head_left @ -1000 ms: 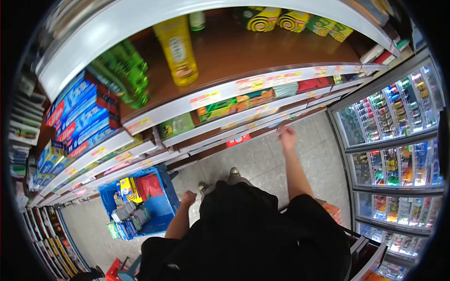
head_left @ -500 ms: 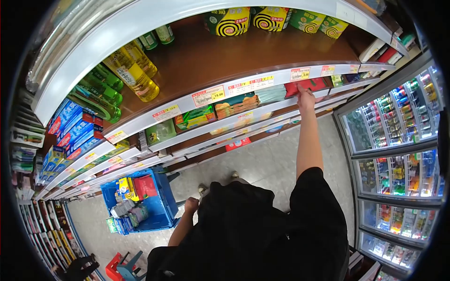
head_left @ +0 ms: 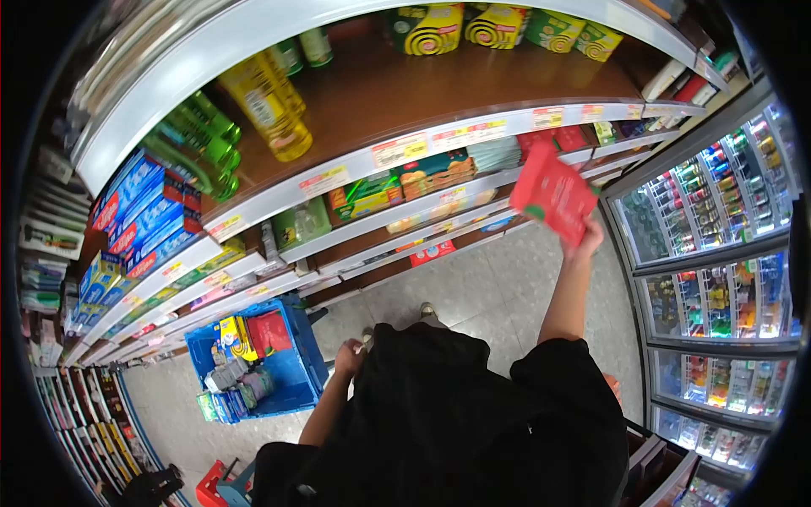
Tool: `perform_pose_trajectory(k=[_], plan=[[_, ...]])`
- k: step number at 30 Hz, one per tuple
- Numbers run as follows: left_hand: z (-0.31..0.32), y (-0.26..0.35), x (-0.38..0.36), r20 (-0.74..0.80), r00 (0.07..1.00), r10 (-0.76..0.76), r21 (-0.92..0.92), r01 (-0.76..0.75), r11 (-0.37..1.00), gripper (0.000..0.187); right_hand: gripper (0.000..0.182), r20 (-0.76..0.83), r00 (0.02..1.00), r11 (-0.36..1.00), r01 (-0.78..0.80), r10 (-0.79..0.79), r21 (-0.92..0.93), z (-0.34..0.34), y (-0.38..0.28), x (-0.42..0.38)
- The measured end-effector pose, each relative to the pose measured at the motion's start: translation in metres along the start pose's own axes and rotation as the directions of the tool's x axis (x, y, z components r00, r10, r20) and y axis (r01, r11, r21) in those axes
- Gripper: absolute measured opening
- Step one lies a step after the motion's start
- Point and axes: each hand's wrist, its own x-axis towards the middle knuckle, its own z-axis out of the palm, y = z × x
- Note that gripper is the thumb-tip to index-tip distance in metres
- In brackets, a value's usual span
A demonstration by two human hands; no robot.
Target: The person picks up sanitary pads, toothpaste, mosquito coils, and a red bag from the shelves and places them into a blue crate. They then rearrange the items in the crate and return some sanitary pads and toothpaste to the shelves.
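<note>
While your R hand [head_left: 581,242] grasps a flat red pkt [head_left: 553,196] at its lower R end, your L hand [head_left: 348,357] hangs just R of the blue crate [head_left: 296,384], L of frame ctr; its fingers look curled, but can't tell if they're gripping anything. You've got the red pkt R of ctr, upper half of frame, tilted, w/ pale print and green patches showing. In view it overlaps the shelf edge; more red pkts [head_left: 573,137] sit on the tier behind, upper R. L of those, same tier: pale pkts [head_left: 494,156], an orange-and-teal stack [head_left: 435,173], then green-and-yellow boxes [head_left: 367,196]. On the brown shelf [head_left: 389,93] above, you've yellow bottles [head_left: 269,106] and green bottles [head_left: 198,144] upper L, plus spiral-print boxes [head_left: 431,32] along the top. Your blue crate, lower L on the floor [head_left: 477,275], holds a yellow box [head_left: 230,336] next to a second red pkt [head_left: 269,332], w/ grey pkgs [head_left: 226,374] below them. Lit fridge doors [head_left: 718,194] run down the R side. Btm ctr's your black top [head_left: 439,414].
</note>
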Motion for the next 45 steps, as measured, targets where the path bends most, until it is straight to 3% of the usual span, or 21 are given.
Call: perform_pose_trajectory(k=[2, 3, 4, 5, 7, 8, 10, 12, 14, 15, 18, 20, 22, 25, 29, 33, 34, 37, 40, 43, 45], plan=[[-0.057, 0.077, -0.017, 0.077, 0.99, 0.12, -0.199, -0.103, 0.975, 0.027, 0.046, -0.036, 0.963, 0.963, -0.267, 0.269, 0.035, -0.039, 0.037, -0.043], [-0.045, 0.059, -0.004, 0.11, 0.973, 0.204, -0.227, -0.175, 0.958, 0.026, 0.046, -0.059, 0.925, 0.926, -0.371, 0.375, 0.064, -0.044, 0.066, -0.072], [-0.06, 0.078, -0.008, 0.236, 0.953, 0.191, -0.361, -0.097, 0.928, 0.027, 0.046, -0.076, 0.874, 0.876, -0.472, 0.479, 0.095, -0.045, 0.096, -0.102], [-0.061, 0.084, -0.008, 0.234, 0.925, 0.3, -0.577, -0.116, 0.808, 0.032, 0.045, -0.088, 0.817, 0.822, -0.563, 0.569, 0.086, -0.043, 0.13, -0.131], [-0.087, 0.114, -0.027, 0.206, 0.916, 0.345, -0.772, -0.064, 0.632, 0.035, 0.045, -0.117, 0.678, 0.685, -0.727, 0.726, 0.046, -0.024, 0.201, -0.188], [-0.098, 0.123, -0.037, 0.148, 0.923, 0.355, -0.841, -0.071, 0.536, 0.035, 0.043, -0.032, 0.576, 0.577, -0.817, 0.817, 0.021, -0.017, 0.24, -0.212], [-0.097, 0.106, -0.042, -0.068, 0.985, 0.158, -0.908, -0.126, 0.4, 0.041, 0.048, 0.003, 0.366, 0.364, -0.927, 0.931, -0.085, 0.039, 0.303, -0.266], [-0.092, 0.07, -0.041, -0.191, 0.978, -0.085, -0.966, -0.172, 0.195, 0.039, 0.048, -0.014, 0.287, 0.282, -0.95, 0.958, -0.135, 0.05, 0.364, -0.31], [-0.101, 0.012, -0.043, -0.222, 0.931, -0.29, -0.963, -0.163, 0.214, 0.037, 0.039, -0.057, 0.263, 0.201, -0.844, 0.963, -0.497, 0.052, 0.407, -0.333], [-0.11, -0.012, -0.046, -0.236, 0.893, -0.383, -0.963, -0.16, 0.218, 0.036, 0.032, -0.099, 0.236, 0.111, -0.737, 0.967, -0.667, 0.102, 0.408, -0.342], [-0.143, -0.061, -0.074, -0.184, 0.86, -0.476, -0.974, -0.226, -0.032, 0.028, 0.019, -0.007, 0.19, 0.06, -0.347, 0.982, -0.936, 0.144, 0.441, -0.361], [-0.149, -0.103, -0.075, -0.163, 0.837, -0.522, -0.96, -0.256, -0.111, 0.031, 0.023, 0.044, 0.209, 0.055, -0.047, 0.977, -0.997, 0.152, 0.457, -0.37], [-0.157, -0.137, -0.072, -0.043, 0.793, -0.608, -0.982, -0.145, -0.119, 0.031, 0.028, 0.09, 0.253, 0.042, 0.191, 0.963, -0.981, 0.155, 0.461, -0.381], [-0.162, -0.167, -0.047, 0.018, 0.845, -0.535, -0.934, -0.177, -0.311, 0.033, 0.028, 0.072, 0.233, 0.032, 0.17, 0.97, -0.985, 0.148, 0.452, -0.386], [-0.125, -0.227, 0.014, 0.044, 0.872, -0.487, -0.937, -0.133, -0.322, 0.038, 0.027, 0.019, 0.329, -0.065, 0.244, 0.944, -0.968, 0.12, 0.427, -0.375], [-0.11, -0.237, 0.033, 0.287, 0.64, -0.713, -0.957, 0.162, -0.241, 0.066, 0.024, -0.088, 0.457, -0.204, 0.211, 0.885, -0.956, 0.11, 0.401, -0.356], [-0.107, -0.235, 0.035, 0.251, 0.632, -0.733, -0.968, 0.155, -0.197, 0.07, 0.024, -0.086, 0.477, -0.189, 0.172, 0.875, -0.967, 0.101, 0.395, -0.352], [-0.108, -0.227, 0.044, 0.131, 0.648, -0.751, -0.946, 0.307, 0.1, 0.057, 0.024, -0.081, 0.534, -0.158, 0.101, 0.842, -0.982, 0.085, 0.383, -0.343], [-0.102, -0.224, 0.055, 0.078, 0.671, -0.737, -0.962, 0.244, 0.12, 0.05, 0.026, -0.079, 0.563, -0.151, 0.082, 0.822, -0.985, 0.075, 0.374, -0.337], [-0.108, -0.224, 0.065, -0.151, 0.625, -0.766, -0.87, 0.284, 0.403, 0.043, 0.027, -0.063, 0.57, -0.145, 0.1, 0.819, -0.984, 0.067, 0.367, -0.331], [-0.119, -0.207, 0.061, -0.533, 0.542, -0.65, -0.534, 0.38, 0.755, 0.04, 0.028, -0.044, 0.568, -0.142, 0.129, 0.822, -0.981, 0.065, 0.36, -0.321]])
